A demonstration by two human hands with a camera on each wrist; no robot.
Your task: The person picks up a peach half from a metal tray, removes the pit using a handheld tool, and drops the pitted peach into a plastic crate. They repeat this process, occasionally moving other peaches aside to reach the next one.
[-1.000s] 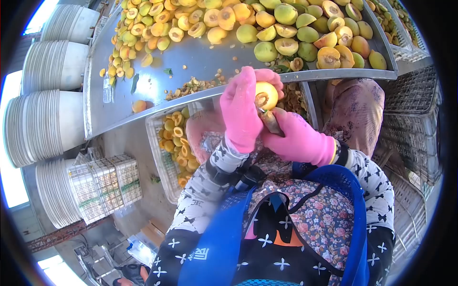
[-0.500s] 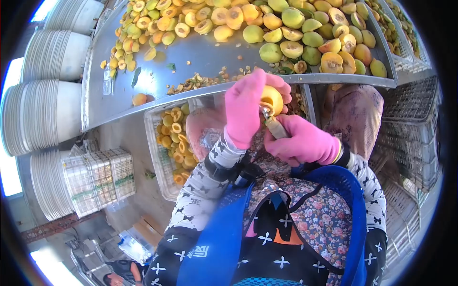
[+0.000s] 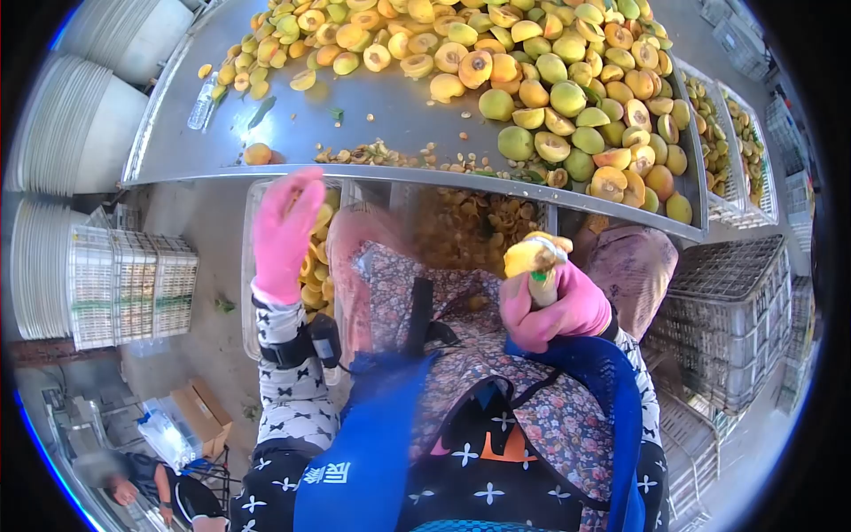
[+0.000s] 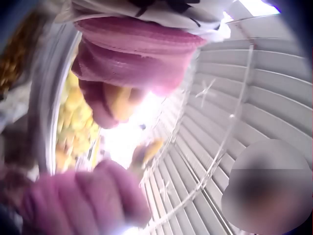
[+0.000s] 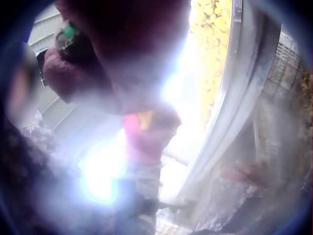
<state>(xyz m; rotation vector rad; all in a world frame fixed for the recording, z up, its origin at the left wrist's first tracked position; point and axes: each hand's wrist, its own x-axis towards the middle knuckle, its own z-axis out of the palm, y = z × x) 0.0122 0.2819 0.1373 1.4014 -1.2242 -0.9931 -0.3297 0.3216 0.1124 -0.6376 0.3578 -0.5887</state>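
My left hand, in a pink glove, is over the white crate of peach halves by my left leg. A yellow-orange peach half shows between its thumb and fingers in the left wrist view; the back of the hand hides it from the head camera. In front of my lap, my right hand grips the pale handle of a pitting tool, whose green end faces up at me. Another yellow peach half sits at the top of that hand, close by the tool; the tool's working end is hidden.
Ahead runs a steel table with a raised rim, heaped with peaches, pits and a plastic bottle. Beneath is a bin of scraps. Stacked crates stand right, stacked pale tubs left. Another person is lower left.
My hands were together at the table edge, working the tool in a peach. They have parted: the left moved left over the crate, the right drew back and right with tool and peach half.
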